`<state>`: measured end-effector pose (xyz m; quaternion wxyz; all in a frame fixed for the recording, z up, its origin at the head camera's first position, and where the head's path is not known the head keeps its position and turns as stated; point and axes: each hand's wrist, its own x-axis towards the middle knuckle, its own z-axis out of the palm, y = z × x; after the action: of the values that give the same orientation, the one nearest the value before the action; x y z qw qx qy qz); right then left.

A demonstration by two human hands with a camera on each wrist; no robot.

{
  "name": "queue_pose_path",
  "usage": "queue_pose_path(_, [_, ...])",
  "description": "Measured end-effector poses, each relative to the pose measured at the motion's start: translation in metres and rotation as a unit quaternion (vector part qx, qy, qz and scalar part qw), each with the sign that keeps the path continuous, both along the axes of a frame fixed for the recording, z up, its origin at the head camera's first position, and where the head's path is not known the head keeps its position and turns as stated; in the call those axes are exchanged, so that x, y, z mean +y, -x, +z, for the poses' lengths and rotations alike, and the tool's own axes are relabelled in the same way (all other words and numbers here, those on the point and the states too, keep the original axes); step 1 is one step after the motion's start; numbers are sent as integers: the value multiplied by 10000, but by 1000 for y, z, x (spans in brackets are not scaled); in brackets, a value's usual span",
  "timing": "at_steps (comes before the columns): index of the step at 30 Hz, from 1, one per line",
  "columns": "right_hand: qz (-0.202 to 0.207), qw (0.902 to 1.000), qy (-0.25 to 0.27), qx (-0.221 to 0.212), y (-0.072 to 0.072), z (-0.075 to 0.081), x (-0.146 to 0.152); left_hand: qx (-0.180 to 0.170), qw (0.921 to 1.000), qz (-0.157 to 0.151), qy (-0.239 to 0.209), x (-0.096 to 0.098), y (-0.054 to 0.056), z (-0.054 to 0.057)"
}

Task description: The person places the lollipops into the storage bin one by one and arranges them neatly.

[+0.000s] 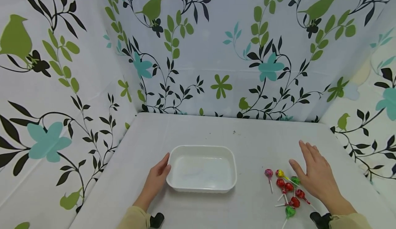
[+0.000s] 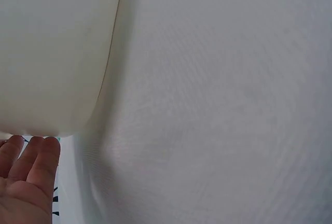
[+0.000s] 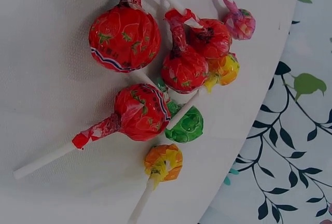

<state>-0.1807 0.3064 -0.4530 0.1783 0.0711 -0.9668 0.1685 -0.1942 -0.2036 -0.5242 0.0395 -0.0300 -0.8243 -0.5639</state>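
Observation:
A shallow white plastic tray with rounded corners sits in the middle of the table. My left hand is at its left end, thumb and fingertips against the rim. In the left wrist view the fingers lie fairly straight along the tray's outer wall. My right hand hovers with spread fingers beside a loose pile of wrapped lollipops, holding nothing. Among them are a red lollipop, a green lollipop, a pink lollipop and a yellow lollipop. An orange-yellow lollipop is hidden in the head view.
A white cloth covers the table. Patterned curtains with birds, leaves and flowers hang behind it and along both sides. The lollipop sticks point in various directions, some crossing one another.

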Motion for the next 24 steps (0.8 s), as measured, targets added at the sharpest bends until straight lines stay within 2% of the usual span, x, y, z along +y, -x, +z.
queue_pose_path(7, [-23, 9992, 364, -176, -4, 0, 24, -197, 9998, 58, 15, 2, 1, -3])
queue_pose_path(13, [-500, 9924, 770, -815, -9, -4, 53, -181, 9998, 56, -76, 1, 1, -2])
queue_pose_path(18, [-859, 9741, 1166, -1737, -9, -10, 74, -231, 9997, 21, -119, 2, 1, 0])
queue_pose_path(21, [-823, 9606, 1454, -2221, -9, -15, 85, -285, 9995, 34, -111, 3, 1, 0])
queue_pose_path(24, [-623, 9471, 1803, -2580, -8, -22, 96, -412, 9991, 77, -52, 4, 1, -1])
